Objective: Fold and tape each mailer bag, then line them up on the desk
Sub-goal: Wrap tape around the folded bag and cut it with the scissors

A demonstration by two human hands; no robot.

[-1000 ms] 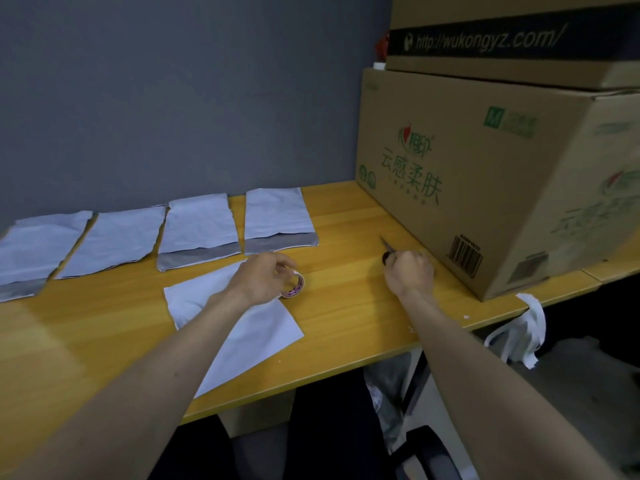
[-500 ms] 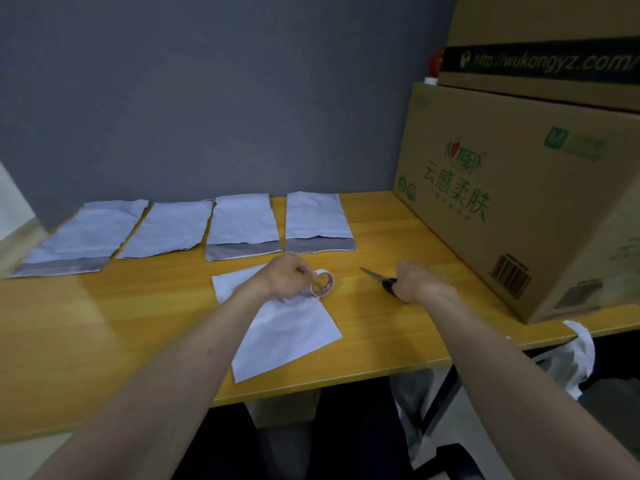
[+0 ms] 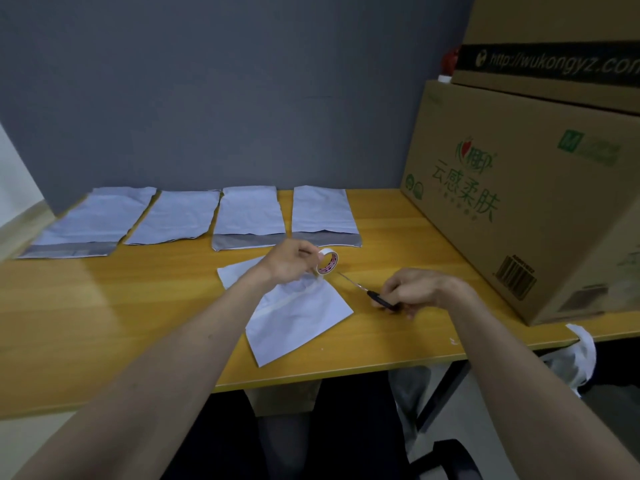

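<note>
We count four mailer bags in a row behind the tape roll (image 3: 328, 260): first bag (image 3: 90, 220), second bag (image 3: 176, 216), third bag (image 3: 249, 218), fourth bag (image 3: 322, 213). They look folded and lined up along the back of the table (image 3: 104, 306). A fifth bag (image 3: 294, 317) lies slanted just in front of the tape roll, a strip running across it, so we judge it is being taped and has yet to join the row. The left hand (image 3: 289, 261) has its grip around the tape roll. Right of the roll, the right hand (image 3: 415, 287) grips the scissors (image 3: 375, 297). Further right, the large box (image 3: 519, 202) shows green "云感柔肤" and an "M"; the upper box (image 3: 554, 60) reads "http://wukongyz.co…".
</note>
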